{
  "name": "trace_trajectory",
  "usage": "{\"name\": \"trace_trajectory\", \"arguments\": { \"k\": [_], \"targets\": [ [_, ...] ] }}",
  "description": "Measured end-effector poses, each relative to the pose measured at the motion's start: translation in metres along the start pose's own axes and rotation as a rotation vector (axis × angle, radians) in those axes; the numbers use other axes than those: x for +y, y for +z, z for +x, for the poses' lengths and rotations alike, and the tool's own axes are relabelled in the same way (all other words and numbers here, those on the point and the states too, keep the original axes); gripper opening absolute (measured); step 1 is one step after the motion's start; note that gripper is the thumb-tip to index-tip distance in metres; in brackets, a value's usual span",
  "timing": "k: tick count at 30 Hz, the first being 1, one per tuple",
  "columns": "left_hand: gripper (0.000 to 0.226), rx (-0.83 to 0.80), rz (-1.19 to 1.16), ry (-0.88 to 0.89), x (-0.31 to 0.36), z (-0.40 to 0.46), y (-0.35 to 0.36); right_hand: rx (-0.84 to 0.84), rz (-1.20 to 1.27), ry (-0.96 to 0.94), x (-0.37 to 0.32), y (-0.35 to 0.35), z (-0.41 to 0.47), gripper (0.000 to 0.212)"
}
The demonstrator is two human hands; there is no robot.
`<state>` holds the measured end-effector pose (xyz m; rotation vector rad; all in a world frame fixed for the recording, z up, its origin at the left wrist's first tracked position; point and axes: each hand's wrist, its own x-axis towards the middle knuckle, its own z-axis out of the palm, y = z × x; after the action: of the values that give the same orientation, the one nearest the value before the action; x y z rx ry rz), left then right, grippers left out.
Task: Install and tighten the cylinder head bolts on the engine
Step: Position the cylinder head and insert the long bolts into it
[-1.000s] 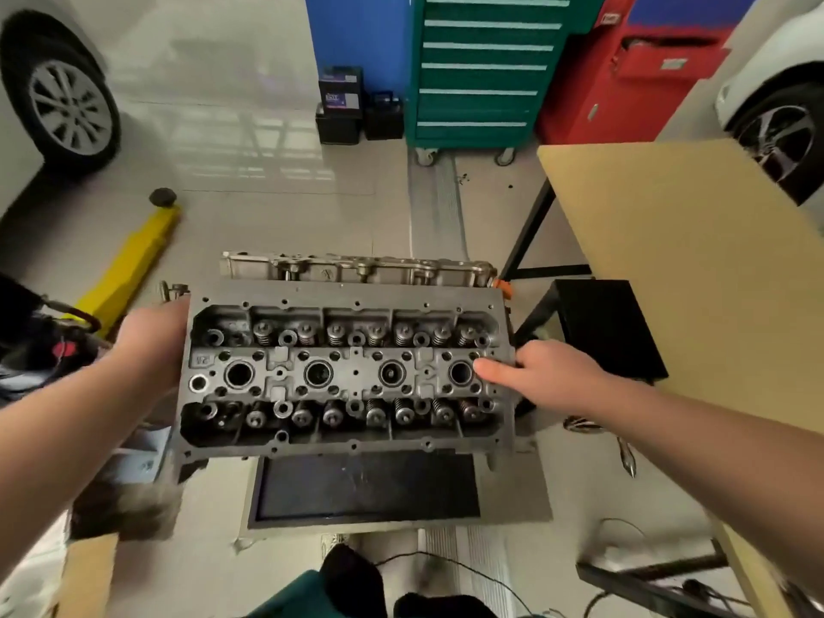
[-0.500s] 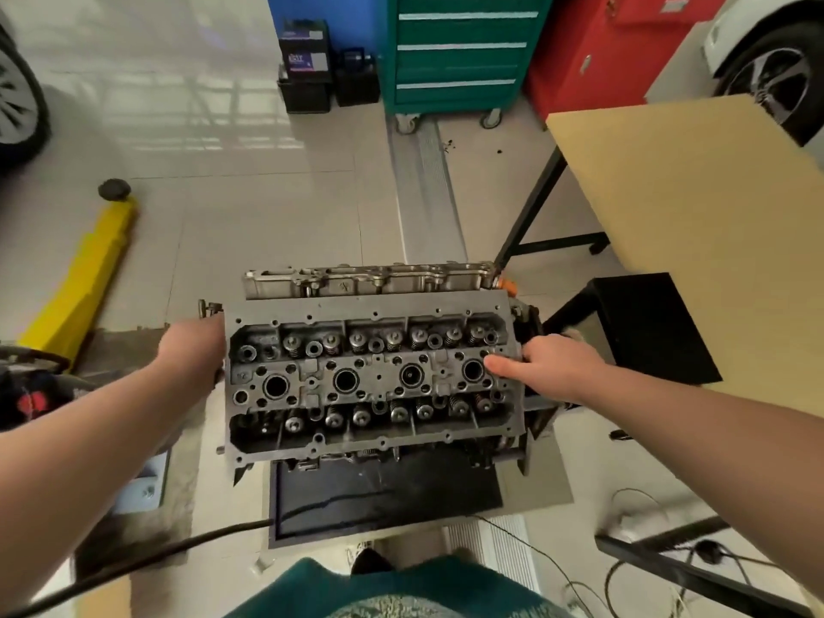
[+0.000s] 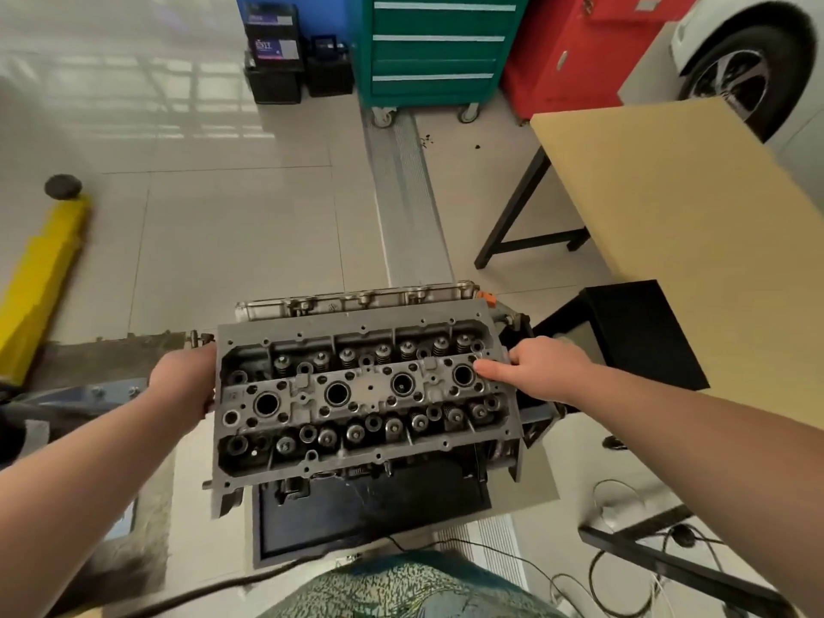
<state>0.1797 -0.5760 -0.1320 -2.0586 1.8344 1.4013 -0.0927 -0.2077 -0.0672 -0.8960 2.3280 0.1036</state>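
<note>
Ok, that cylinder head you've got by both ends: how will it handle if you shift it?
The cylinder head looks like a solid metal casting, so probably heavy and rigid. The left hand and right hand flank it. Broad and flat, it seems unlikely to roll.

Single head cam, wide-angle, looks fwd and steeply down, close over cylinder head [image 3: 363,390], arms' reach.

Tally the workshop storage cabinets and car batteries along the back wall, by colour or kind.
Green drawer cabinet: 1
Red cabinet: 1
Blue cabinet: 1
Car batteries on the floor: 3
Total: 6
</note>
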Motion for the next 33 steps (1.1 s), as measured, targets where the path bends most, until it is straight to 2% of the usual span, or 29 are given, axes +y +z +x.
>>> {"name": "trace_trajectory", "arguments": {
  "k": [1, 4, 9, 13, 15, 17, 18, 20, 22, 25, 28, 33],
  "targets": [
    [0.028, -0.009, 0.032, -0.051, -0.001, 0.002, 0.0, 0.0, -0.008, 0.002, 0.0, 0.0, 0.0, 0.098],
    [0.041, -0.047, -0.019, -0.042, -0.002, -0.003, -0.011, 0.009, -0.034, 0.03, -0.005, -0.002, -0.004, 0.101],
    [0.027, -0.005, -0.163, 0.005, 0.003, -0.014, -0.042, 0.038, -0.085, 0.133, -0.015, -0.003, -0.013, 0.105],
    [0.026, -0.082, -0.337, 0.175, 0.029, -0.043, -0.071, 0.166, -0.081, 0.218, -0.028, -0.01, -0.021, 0.083],
    [0.028, -0.235, -0.428, 0.348, 0.045, -0.072, -0.079, 0.32, -0.011, 0.136, -0.037, -0.015, -0.026, 0.061],
    [0.029, -0.435, -0.408, 0.514, 0.06, -0.107, -0.076, 0.408, 0.265, -0.003, -0.052, -0.025, -0.033, 0.038],
    [0.029, -0.532, -0.357, 0.575, 0.066, -0.129, -0.07, 0.398, 0.455, -0.081, -0.062, -0.034, -0.039, 0.031],
    [0.03, -0.652, -0.246, 0.645, 0.076, -0.174, -0.05, 0.336, 0.731, -0.246, -0.084, -0.055, -0.054, 0.033],
    [0.029, -0.686, -0.217, 0.666, 0.082, -0.214, -0.025, 0.31, 0.784, -0.384, -0.1, -0.073, -0.071, 0.036],
    [0.034, -0.689, -0.233, 0.671, 0.087, -0.261, 0.008, 0.325, 0.75, -0.493, -0.102, -0.09, -0.091, 0.022],
    [0.034, -0.716, -0.26, 0.676, 0.089, -0.293, 0.033, 0.319, 0.853, -0.512, -0.084, -0.094, -0.097, 0.013],
    [0.036, -0.708, -0.266, 0.657, 0.092, -0.322, 0.064, 0.332, 0.853, -0.525, -0.052, -0.095, -0.107, 0.008]
  ]
}}
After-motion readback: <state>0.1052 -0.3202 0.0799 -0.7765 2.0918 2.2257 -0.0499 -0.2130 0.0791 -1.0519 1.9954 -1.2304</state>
